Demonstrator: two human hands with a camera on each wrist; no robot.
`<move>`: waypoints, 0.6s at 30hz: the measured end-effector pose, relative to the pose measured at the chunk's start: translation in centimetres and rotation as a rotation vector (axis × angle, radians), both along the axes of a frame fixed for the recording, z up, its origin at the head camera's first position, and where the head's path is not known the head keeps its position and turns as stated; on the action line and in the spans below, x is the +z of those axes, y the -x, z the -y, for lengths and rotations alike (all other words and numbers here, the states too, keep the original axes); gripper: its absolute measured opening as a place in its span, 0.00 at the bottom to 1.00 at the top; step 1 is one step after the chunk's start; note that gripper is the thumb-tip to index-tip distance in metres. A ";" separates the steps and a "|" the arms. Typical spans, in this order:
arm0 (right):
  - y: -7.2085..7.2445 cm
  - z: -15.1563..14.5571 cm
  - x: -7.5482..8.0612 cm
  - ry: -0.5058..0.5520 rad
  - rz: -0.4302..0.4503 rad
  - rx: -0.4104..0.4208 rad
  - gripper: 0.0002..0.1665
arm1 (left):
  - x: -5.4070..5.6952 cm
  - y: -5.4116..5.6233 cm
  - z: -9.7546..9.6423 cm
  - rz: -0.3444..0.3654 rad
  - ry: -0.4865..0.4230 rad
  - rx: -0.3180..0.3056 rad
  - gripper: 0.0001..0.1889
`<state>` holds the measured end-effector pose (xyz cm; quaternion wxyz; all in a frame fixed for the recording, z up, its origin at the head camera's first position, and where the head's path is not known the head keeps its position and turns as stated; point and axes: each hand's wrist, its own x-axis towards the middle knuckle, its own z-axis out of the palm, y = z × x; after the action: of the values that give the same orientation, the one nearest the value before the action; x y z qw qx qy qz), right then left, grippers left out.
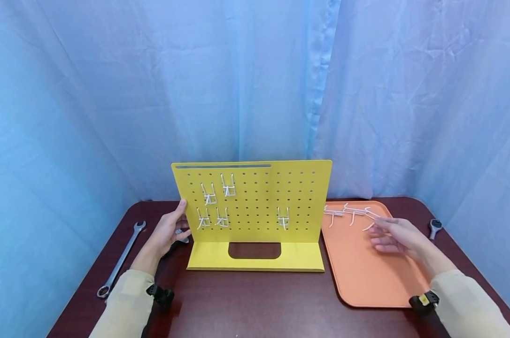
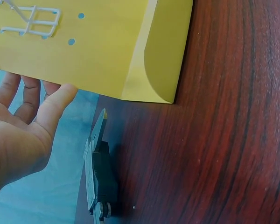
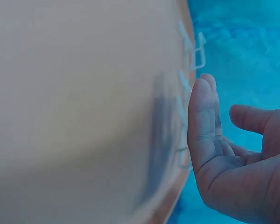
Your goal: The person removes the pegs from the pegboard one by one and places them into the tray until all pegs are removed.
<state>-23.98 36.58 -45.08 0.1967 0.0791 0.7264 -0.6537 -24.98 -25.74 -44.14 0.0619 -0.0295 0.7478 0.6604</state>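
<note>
Sleeves (image 1: 124, 300) lay nearest; the left hand (image 1: 169, 230) pinched the pegboard (image 1: 259, 235); right of it, the right hand (image 1: 400, 238), gripping nothing, hung near hooks (image 1: 354, 213), likely light, stiff, best taken mid-stem.

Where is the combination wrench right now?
In the head view, the combination wrench lies diagonally on the left side of the dark table, left of the left hand.

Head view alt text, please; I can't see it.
A person's left hand holds the edge of a yellow pegboard bearing five white hooks; the right hand hovers over an orange tray beside loose hooks. A wrench lies at left.
</note>
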 end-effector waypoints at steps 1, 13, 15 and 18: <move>0.0 0.3 0.3 -0.007 -0.008 0.002 0.39 | 0.0 0.0 0.0 0.001 0.001 0.000 0.42; -1.1 5.4 5.5 -0.037 -0.164 0.119 0.39 | 0.0 -0.8 0.2 -0.007 0.067 -0.008 0.40; -1.1 6.4 6.3 -0.025 -0.187 0.148 0.36 | -0.1 -1.3 0.4 0.009 0.078 0.044 0.40; -1.2 8.0 7.3 -0.016 -0.228 0.195 0.34 | -0.1 -2.4 0.5 0.028 0.109 0.119 0.40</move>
<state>-22.73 28.54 -37.81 0.1749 -0.0652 0.7534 -0.6305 -22.56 -26.28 -44.21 0.0314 -0.0865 0.7786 0.6208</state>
